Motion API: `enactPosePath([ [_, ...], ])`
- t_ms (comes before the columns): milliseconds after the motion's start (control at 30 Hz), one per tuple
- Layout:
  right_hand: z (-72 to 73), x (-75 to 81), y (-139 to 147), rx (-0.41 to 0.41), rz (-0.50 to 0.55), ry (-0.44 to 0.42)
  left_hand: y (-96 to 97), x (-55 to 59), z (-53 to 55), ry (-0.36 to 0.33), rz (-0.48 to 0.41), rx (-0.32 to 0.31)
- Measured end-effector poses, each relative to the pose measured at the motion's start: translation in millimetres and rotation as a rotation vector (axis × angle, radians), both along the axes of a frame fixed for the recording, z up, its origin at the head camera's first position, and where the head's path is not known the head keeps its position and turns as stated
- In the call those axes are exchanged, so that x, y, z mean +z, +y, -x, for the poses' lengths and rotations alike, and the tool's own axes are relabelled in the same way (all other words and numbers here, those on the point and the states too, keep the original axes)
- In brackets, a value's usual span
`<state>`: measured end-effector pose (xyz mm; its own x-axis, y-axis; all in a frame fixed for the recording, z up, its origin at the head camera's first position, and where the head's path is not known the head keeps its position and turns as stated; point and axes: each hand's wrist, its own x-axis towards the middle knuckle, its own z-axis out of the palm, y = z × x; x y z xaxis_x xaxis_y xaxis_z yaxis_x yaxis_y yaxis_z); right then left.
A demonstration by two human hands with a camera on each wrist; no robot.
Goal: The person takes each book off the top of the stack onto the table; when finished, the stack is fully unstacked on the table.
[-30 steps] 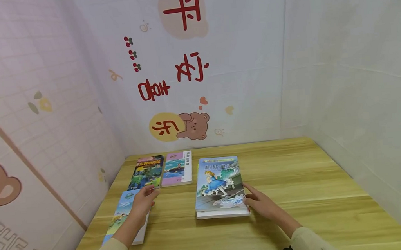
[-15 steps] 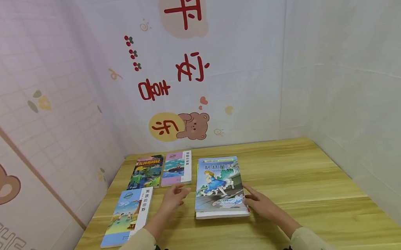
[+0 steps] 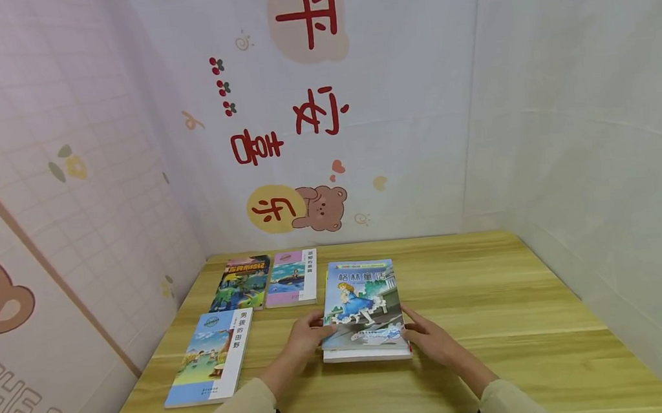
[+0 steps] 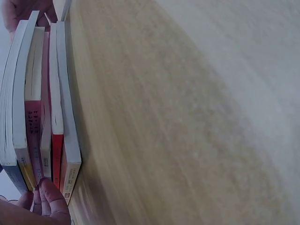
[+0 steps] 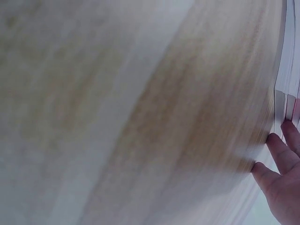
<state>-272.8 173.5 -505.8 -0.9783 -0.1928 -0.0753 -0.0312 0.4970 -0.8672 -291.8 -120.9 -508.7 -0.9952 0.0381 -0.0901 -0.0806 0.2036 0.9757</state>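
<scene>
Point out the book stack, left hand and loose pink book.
Book stack (image 3: pixel 362 309), head view: top book's front cover.
Left hand (image 3: pixel 303 336), head view: back of hand.
Loose pink book (image 3: pixel 289 278), head view: picture on cover.

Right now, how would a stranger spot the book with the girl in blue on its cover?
On the yellowish wood-grain table, look for the stack of paperback books between the person's left hand and right hand. Face up on top is the blue-grey book with a blonde girl in a blue dress. Unlike the three books to its left, it tops a pile.
</scene>
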Motion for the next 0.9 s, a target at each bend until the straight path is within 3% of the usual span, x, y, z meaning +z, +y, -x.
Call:
enactPosePath([
  [300, -0.9, -0.9, 2.0, -0.005, -0.010, 0.003, 1.8, 0.2, -0.6, 0.003, 0.020, 0.014],
  [500, -0.4, -2.6, 1.7, -0.005, 0.000, 0.005, -1.0, 3.3, -0.2, -0.053, 0.010, -0.004],
  [900, -3.5, -4.5, 3.0, 0.025, 0.040, 0.040, -12.0, 3.9, 5.2, -0.099, -0.039, -0.009],
])
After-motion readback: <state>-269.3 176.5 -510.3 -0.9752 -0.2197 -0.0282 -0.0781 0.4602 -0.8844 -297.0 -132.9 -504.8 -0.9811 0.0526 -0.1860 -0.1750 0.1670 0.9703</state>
